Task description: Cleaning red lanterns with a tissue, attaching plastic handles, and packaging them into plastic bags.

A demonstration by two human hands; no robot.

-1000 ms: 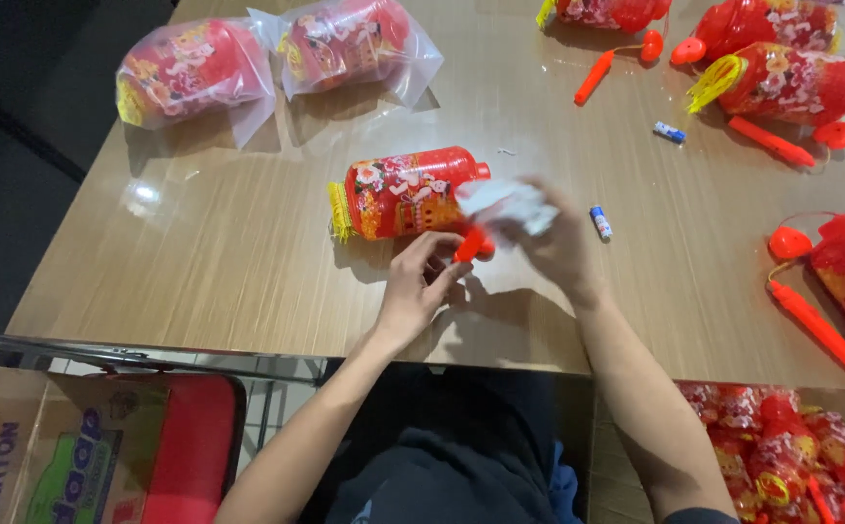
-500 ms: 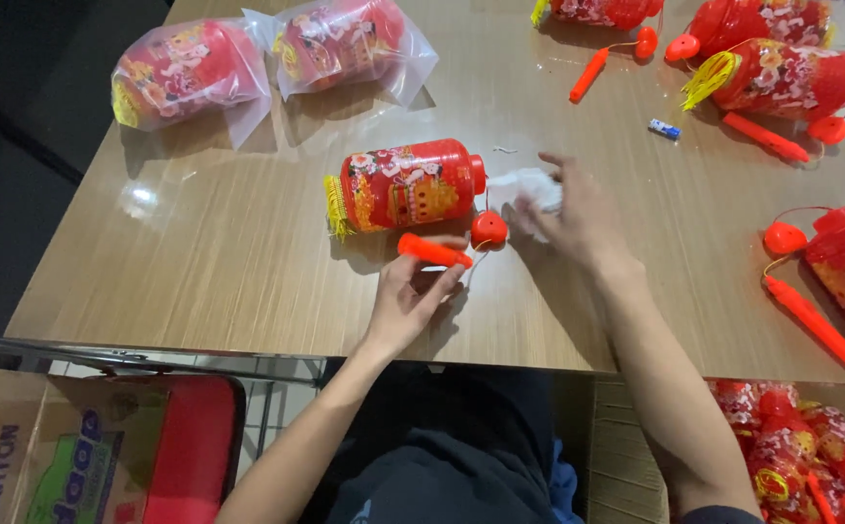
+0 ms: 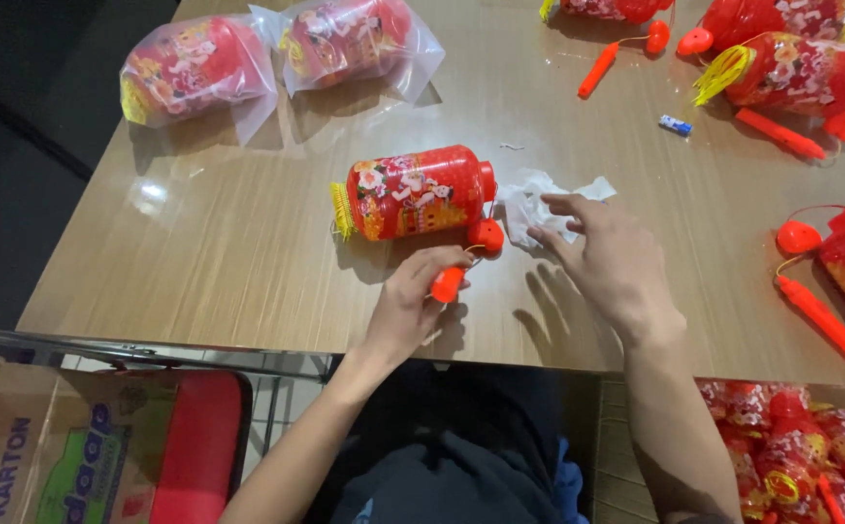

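Note:
A red toy lantern [image 3: 413, 192] with a yellow tassel lies on its side in the middle of the wooden table [image 3: 199, 252]. My left hand [image 3: 411, 299] grips its orange handle stick [image 3: 449, 283], which ends at a small round red ball [image 3: 487, 235] by the lantern's top. My right hand [image 3: 605, 254] hovers with fingers spread, fingertips touching a crumpled white tissue [image 3: 539, 206] just right of the lantern.
Two bagged lanterns [image 3: 199, 68] [image 3: 355, 41] lie at the far left. More unbagged lanterns [image 3: 791, 68] and orange sticks [image 3: 825, 320] lie at the right, with a small battery [image 3: 676, 125]. A cardboard box [image 3: 25, 456] and red chair [image 3: 199, 446] stand below the table edge.
My left hand closed on the orange stick and drew it toward me. My right hand came off the tissue and spread open above it.

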